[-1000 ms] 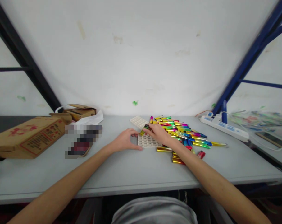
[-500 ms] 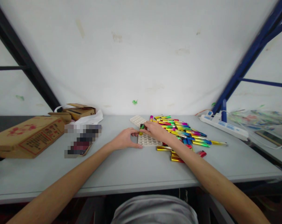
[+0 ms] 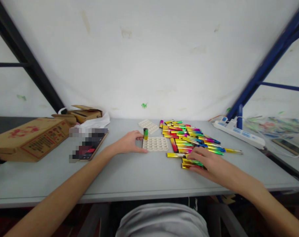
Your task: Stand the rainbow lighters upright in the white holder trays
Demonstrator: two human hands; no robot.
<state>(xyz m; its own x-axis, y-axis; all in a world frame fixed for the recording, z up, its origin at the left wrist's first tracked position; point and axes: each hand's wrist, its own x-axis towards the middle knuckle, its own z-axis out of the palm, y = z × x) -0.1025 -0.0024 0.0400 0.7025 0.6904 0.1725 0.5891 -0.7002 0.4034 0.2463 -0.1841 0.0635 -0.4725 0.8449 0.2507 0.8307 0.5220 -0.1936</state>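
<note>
A cream tray with rows of round pockets (image 3: 156,144) lies flat near the middle of the table. One green-and-yellow lighter (image 3: 146,133) stands upright at its back left corner. My left hand (image 3: 131,142) is at the tray's left edge, thumb and fingers apart, holding nothing. My right hand (image 3: 204,162) reaches over the near part of a pile of shiny coloured lighters (image 3: 189,140); its fingers are curved around a green-and-gold lighter (image 3: 194,162). Whether that lighter is firmly gripped is hard to make out.
Behind the tray lies a second cream tray (image 3: 149,126). A phone (image 3: 96,144), partly pixelated, and a cardboard box (image 3: 33,138) are at the left. A white power strip (image 3: 239,133) runs along the right, near a blue metal frame (image 3: 265,65).
My right hand has moved from the tray to the near side of the lighter pile, leaving the upright lighter in the tray. My left hand stays beside the tray.
</note>
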